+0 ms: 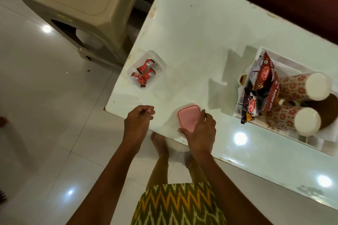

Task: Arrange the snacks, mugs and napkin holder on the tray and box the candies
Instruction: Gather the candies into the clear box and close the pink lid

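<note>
Step in hand, by judgement: capping the box point(161, 64) of candies point(145, 73) with the lid point(188, 117).

Box: at the left corner of the bench point(201, 42), uncovered, candies inside, well apart from the lid.

Left hand point(138, 121): over the near edge, fingers loosely curled, nothing seen in the grip. Move to the box and steady one wall before capping.

Right hand point(200, 133): clamped on the pink lid, thumb at the near side, fingers over the far side. Lid flat on the bench beside the near edge. Lift level, carry left, match corners to the box rim, then press down along all four sides. Check first for wrappers above the rim; tuck in where needed.

Tray point(292, 65): toward the right end of the bench, loaded with snacks point(261, 76) and two mugs point(303, 86).

Hard to make out:
- Clear box walls faint against the pale bench.
- Candy count uncertain; wrappers bunched together.
- Mugs upright or inverted: cannot tell.
- Brown shape point(327, 113) behind the mugs, partly hidden; not confirmable as the napkin holder.
- Right end of the tray cut off by the frame.
</note>
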